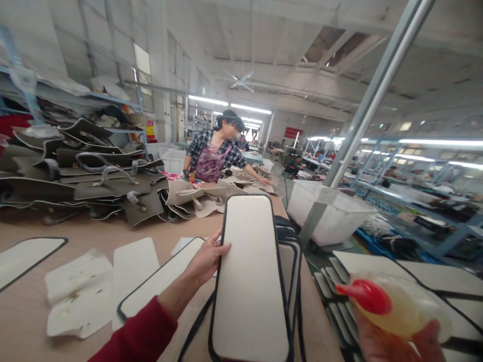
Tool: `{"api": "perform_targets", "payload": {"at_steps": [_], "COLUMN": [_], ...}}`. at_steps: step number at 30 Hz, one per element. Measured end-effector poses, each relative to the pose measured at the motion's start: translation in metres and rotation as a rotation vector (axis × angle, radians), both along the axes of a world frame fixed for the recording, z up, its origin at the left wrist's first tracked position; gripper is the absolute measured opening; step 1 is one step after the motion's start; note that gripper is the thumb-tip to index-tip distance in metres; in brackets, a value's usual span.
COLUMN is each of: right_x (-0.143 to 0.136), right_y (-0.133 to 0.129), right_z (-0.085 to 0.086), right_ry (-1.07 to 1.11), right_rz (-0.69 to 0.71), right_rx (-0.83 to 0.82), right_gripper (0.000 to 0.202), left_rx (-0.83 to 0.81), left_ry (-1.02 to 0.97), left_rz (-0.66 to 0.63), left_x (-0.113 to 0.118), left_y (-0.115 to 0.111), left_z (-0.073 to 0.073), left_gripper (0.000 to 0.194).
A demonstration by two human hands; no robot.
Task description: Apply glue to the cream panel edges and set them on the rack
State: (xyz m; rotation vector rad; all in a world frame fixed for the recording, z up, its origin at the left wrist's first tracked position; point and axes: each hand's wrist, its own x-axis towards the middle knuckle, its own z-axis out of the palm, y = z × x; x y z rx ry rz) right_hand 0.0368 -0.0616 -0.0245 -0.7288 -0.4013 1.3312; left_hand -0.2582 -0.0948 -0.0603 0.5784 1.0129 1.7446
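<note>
With its thumb on the face and fingers behind the edge, my left hand (206, 259) grips a white rounded panel with a dark rim (247, 271), tilted up over the table. Behind it, a stack of similar dark-rimmed panels (292, 251) leans at the table's right edge. At the lower right my right hand (396, 339), somewhat blurred, is wrapped around a squeeze bottle (411, 306) with a red nozzle pointing left and yellowish contents. Another dark-rimmed panel (158, 281) lies flat left of my left hand, beside a plain white piece (134, 259) and a stained white sheet (81, 296).
A brown table (158, 347) spans the front. Dark olive handbags (105, 186) are piled at the back left. Across the table a co-worker in an apron (213, 156) reaches over beige pieces. A metal post (362, 130) and white bin (332, 216) stand right; more panels (445, 274) lie lower right.
</note>
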Motion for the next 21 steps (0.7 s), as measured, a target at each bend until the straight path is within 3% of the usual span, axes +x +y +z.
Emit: {"api": "perform_targets", "payload": {"at_steps": [4, 8, 16, 19, 21], "right_x": [-0.006, -0.011, -0.029, -0.029, -0.023], "right_y": [-0.003, 0.0, 0.033, 0.029, 0.016], "right_z": [0.006, -0.002, -0.004, -0.017, -0.035], "right_ry": [-0.071, -0.109, -0.214, -0.251, -0.291], "right_rz": [-0.004, -0.002, -0.04, -0.053, 0.091], "right_rx": [0.002, 0.055, 0.3, 0.272, 0.166], "right_gripper": [0.049, 0.046, 0.035, 0.038, 0.043], "left_rx": [0.0, -0.013, -0.052, -0.05, -0.057], "left_ry": [0.027, 0.08, 0.1, 0.083, 0.081], "left_rz": [-0.084, -0.154, -0.214, -0.243, -0.22], "left_x": [0.003, 0.007, 0.017, 0.016, 0.014], "left_y": [0.007, 0.011, 0.008, 0.005, 0.006], "left_z": [0.003, 0.006, 0.015, 0.015, 0.015], "left_gripper": [0.072, 0.074, 0.079, 0.082, 0.082]}}
